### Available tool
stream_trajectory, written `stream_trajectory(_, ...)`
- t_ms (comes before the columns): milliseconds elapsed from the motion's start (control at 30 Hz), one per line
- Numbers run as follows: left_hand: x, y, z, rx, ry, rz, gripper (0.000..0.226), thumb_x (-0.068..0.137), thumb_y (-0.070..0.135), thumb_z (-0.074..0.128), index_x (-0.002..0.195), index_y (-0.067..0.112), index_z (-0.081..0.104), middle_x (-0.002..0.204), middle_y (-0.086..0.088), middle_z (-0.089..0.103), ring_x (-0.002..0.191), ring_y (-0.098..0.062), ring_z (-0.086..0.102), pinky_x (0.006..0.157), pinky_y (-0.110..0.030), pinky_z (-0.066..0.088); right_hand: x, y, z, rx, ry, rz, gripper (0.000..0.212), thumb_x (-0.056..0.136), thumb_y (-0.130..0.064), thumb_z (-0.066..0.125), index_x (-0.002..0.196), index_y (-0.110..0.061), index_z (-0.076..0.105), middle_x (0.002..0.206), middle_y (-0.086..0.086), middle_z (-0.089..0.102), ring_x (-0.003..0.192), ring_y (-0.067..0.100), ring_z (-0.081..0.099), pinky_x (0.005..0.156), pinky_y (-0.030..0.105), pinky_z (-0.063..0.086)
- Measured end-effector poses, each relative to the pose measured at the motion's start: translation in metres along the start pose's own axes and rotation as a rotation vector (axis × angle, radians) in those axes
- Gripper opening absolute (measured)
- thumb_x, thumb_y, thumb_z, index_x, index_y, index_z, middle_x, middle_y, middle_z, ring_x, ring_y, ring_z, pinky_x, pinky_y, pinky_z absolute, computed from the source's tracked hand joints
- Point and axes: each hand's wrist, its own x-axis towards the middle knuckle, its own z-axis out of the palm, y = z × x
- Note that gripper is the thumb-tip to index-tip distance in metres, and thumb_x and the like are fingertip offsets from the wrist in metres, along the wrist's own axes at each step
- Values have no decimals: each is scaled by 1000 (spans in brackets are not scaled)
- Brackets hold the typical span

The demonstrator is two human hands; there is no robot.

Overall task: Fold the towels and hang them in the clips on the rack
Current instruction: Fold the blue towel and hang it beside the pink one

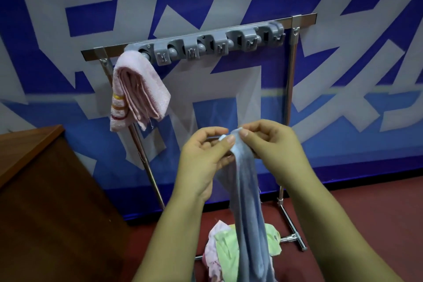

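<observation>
Behind everything hangs a blue and white banner (68, 18) with large blocky shapes, above a dark red floor (343, 201). A brown wooden cabinet (34, 178) fills the lower left corner.

In front of the banner stands a metal rack (289, 89) with a grey strip of clips (206, 44) mounted along its top bar. At the strip's far left end, a folded pink towel (139, 89) with striped ends hangs from the first clip. The other clips along the strip look empty.

Seen from the person's own head, both bare arms reach forward below the strip. The left hand (203, 160) and the right hand (272, 142) meet close together, each pinching the top edge of a blue-grey towel (249, 201) between thumb and fingertips. The towel hangs straight down from that grip in a long, loose bunch, its lower end running out of view at the bottom. Beneath it, on the floor by the rack's foot, lies a small heap of other towels (229, 247), pale green and pink.

The step in hand appears to be the folding of the second towel: the hands seem to be finding or matching its corners, and it is not yet a neat fold. The next move likely calls for spreading the hands apart to open the cloth, doubling it over evenly, then lifting the folded edge up to a free clip beside the pink towel and pressing it in.
</observation>
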Motion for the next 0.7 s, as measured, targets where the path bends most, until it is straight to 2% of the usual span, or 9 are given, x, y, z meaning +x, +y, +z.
stream_trajectory(200, -11, 10, 4, 123, -4, 68, 13, 84, 0, 63, 96, 3, 63, 84, -12, 69, 75, -14, 68, 67, -23, 58, -12, -15, 0, -29, -20, -68, 15, 86, -17, 64, 78, -28, 69, 77, -3, 74, 77, 7, 71, 76, 33, 59)
stream_trajectory(333, -17, 16, 5, 149, -42, 115, 15, 83, -4, 62, 95, 4, 63, 77, -4, 68, 71, -10, 68, 64, -19, 55, -16, -20, 1, -57, -16, -110, 11, 85, -20, 65, 81, -29, 68, 78, -8, 73, 77, 2, 69, 72, 21, 57)
stream_trajectory(500, -20, 21, 2, 159, -104, 139, 25, 80, -12, 60, 96, 7, 62, 85, -7, 72, 82, -17, 71, 77, -27, 58, -17, -23, 1, -56, 9, -132, 9, 85, -17, 66, 83, -25, 70, 77, -10, 73, 75, 0, 68, 68, 15, 54)
stream_trajectory(700, -21, 21, 1, 118, -130, 123, 27, 81, -15, 57, 97, 7, 60, 81, -4, 73, 81, -14, 72, 76, -22, 57, -16, -25, -4, -145, -93, -172, 10, 82, -17, 69, 89, -23, 71, 85, -10, 73, 84, -1, 68, 78, 16, 54)
